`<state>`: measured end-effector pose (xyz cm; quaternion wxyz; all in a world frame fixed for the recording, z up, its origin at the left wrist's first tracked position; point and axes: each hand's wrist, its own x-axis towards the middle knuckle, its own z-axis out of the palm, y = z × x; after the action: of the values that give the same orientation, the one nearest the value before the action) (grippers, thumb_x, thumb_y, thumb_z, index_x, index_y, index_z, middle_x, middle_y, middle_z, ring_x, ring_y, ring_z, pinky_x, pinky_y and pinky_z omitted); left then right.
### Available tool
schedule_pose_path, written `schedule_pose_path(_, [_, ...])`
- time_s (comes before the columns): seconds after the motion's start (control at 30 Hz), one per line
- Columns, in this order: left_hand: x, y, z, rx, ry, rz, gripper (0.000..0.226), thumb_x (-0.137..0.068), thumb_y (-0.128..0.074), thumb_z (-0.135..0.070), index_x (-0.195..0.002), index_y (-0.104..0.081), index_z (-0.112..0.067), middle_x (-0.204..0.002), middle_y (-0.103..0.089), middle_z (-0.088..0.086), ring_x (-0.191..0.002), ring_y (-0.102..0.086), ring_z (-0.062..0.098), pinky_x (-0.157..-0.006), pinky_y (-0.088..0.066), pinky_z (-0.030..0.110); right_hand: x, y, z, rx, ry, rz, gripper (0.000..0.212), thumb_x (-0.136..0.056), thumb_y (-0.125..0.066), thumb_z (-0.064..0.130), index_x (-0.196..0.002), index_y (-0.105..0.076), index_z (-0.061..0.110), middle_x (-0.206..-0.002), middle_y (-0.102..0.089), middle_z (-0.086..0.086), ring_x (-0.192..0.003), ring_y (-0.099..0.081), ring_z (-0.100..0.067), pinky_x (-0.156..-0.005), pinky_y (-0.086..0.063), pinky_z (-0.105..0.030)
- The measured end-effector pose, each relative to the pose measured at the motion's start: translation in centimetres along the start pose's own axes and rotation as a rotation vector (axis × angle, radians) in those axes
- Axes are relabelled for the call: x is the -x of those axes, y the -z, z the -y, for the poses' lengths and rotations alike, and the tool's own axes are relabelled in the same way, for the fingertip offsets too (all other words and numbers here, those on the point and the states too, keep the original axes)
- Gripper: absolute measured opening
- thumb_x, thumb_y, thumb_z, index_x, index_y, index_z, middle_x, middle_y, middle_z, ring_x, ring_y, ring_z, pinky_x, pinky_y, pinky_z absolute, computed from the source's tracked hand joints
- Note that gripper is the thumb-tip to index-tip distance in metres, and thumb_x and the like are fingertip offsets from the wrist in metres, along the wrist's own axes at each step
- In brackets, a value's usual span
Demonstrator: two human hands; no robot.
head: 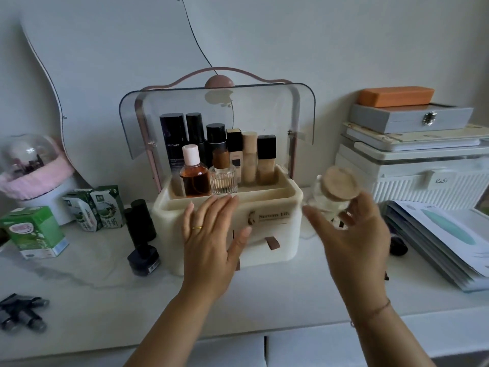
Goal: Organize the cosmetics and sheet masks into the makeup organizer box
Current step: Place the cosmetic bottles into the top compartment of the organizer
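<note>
The cream makeup organizer box (272,231) stands mid-table with its clear lid (217,115) flipped up. Its top tray holds several bottles, among them an amber bottle with a white cap (194,174) and a ribbed glass bottle (222,176). My left hand (211,239) hovers flat with fingers spread against the box's front left. My right hand (352,234) holds a clear glass jar with a wooden lid (337,188), blurred, just right of the box. A stack of sheet masks (449,239) lies at the right. Two black containers (141,221) and a black jar (144,258) sit left of the box.
Green milk cartons (100,207) and a green box (34,231) stand at the left, beside a pink domed ornament (31,165). A white ribbed case (423,176) with grey and orange boxes stacked on top fills the back right. Dark small tubes (22,313) lie at the front left.
</note>
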<state>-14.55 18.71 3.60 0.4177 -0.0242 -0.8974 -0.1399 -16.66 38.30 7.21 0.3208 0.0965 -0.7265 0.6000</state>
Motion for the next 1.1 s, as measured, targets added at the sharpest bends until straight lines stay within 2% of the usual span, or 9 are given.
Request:
schedule_pose_path(0.1, [0.0, -0.1, -0.1, 0.038, 0.027, -0.018, 0.057, -0.098, -0.022, -0.056, -0.135, -0.048, -0.021, -0.137, -0.054, -0.001, -0.134, -0.033, 0.015, -0.118, -0.004, 0.036, 0.1, -1.5, 3.1, -0.045, 0.14, 0.27, 0.06, -0.063, -0.078, 0.039, -0.118, -0.058, 0.026, -0.105, -0.066, 0.022, -0.096, -0.061, 0.009, -0.082, -0.047, -0.007])
schedule_pose_path(0.2, [0.1, 0.2, -0.1, 0.047, 0.026, -0.011, 0.056, -0.098, -0.023, -0.056, -0.135, -0.048, -0.021, -0.138, -0.052, -0.002, -0.135, -0.031, 0.013, -0.118, -0.002, 0.033, -2.0, -4.5, 4.7, -0.034, 0.173, 0.439, 0.059, -0.067, -0.079, 0.034, -0.121, -0.057, 0.025, -0.106, -0.067, 0.017, -0.093, -0.063, 0.006, -0.08, -0.052, -0.012])
schedule_pose_path(0.3, [0.1, 0.6, 0.1, 0.037, -0.008, 0.019, 0.055, -0.099, -0.025, -0.053, -0.137, -0.047, -0.02, -0.14, -0.05, -0.005, -0.136, -0.032, 0.01, -0.119, -0.003, 0.034, -5.3, -7.7, 4.5, 0.01, 0.123, 0.489, 0.046, -0.071, -0.08, 0.027, -0.112, -0.06, 0.021, -0.099, -0.068, 0.011, -0.087, -0.064, -0.001, -0.077, -0.055, -0.02])
schedule_pose_path(0.4, [0.1, 0.9, 0.1, 0.036, -0.014, 0.046, 0.056, -0.099, -0.023, -0.054, -0.138, -0.045, -0.021, -0.141, -0.049, -0.005, -0.136, -0.032, 0.01, -0.119, -0.001, 0.033, -8.1, -10.2, 3.3, 0.173, 0.068, 0.5, 0.03, -0.073, -0.076, 0.027, -0.097, -0.064, 0.014, -0.087, -0.068, 0.003, -0.08, -0.064, -0.013, -0.072, -0.055, -0.031])
schedule_pose_path(0.5, [0.1, 0.9, 0.0, 0.041, -0.005, 0.044, 0.057, -0.098, -0.022, -0.054, -0.138, -0.045, -0.021, -0.141, -0.049, -0.005, -0.136, -0.032, 0.01, -0.118, 0.0, 0.032, -9.1, -11.4, 1.9, 0.336, -0.001, 0.577, 0.033, -0.076, -0.073, 0.029, -0.099, -0.063, 0.009, -0.089, -0.066, -0.004, -0.085, -0.063, -0.022, -0.071, -0.05, -0.031])
schedule_pose_path(0.7, [0.1, 0.6, 0.0, 0.043, -0.001, 0.024, 0.058, -0.098, -0.023, -0.054, -0.137, -0.047, -0.02, -0.14, -0.05, -0.004, -0.136, -0.032, 0.011, -0.118, -0.003, 0.035, -9.7, -11.9, 1.7, 0.45, -0.047, 0.706, 0.042, -0.071, -0.078, 0.031, -0.103, -0.063, 0.008, -0.089, -0.063, -0.003, -0.083, -0.058, -0.018, -0.07, -0.042, -0.026])
schedule_pose_path(0.87, [0.1, 0.5, 0.0, 0.036, 0.0, 0.029, 0.057, -0.098, -0.023, -0.054, -0.137, -0.046, -0.02, -0.141, -0.049, -0.005, -0.137, -0.03, 0.01, -0.118, -0.003, 0.035, -9.7, -11.8, 1.6, 0.469, -0.064, 0.735, 0.054, -0.073, -0.077, 0.028, -0.115, -0.053, 0.004, -0.108, -0.064, -0.01, -0.098, -0.06, -0.024, -0.079, -0.049, -0.032])
schedule_pose_path(0.97, [0.1, 0.7, 0.0, 0.023, -0.002, 0.041, 0.057, -0.098, -0.024, -0.054, -0.137, -0.046, -0.02, -0.141, -0.049, -0.005, -0.137, -0.031, 0.011, -0.119, -0.002, 0.034, -9.1, -11.0, 2.2, 0.489, -0.057, 0.727, 0.055, -0.075, -0.077, 0.028, -0.116, -0.05, 0.003, -0.11, -0.062, -0.012, -0.096, -0.059, -0.024, -0.08, -0.049, -0.033])
schedule_pose_path(1.1, [0.1, 0.8, 0.1, 0.018, -0.013, 0.042, 0.058, -0.098, -0.022, -0.054, -0.138, -0.046, -0.02, -0.141, -0.049, -0.005, -0.137, -0.033, 0.011, -0.119, -0.003, 0.035, -5.9, -7.2, 2.2, 0.246, 0.071, 0.488, 0.051, -0.079, -0.072, 0.025, -0.124, -0.051, 0.013, -0.105, -0.062, 0.003, -0.098, -0.06, -0.013, -0.082, -0.048, -0.024])
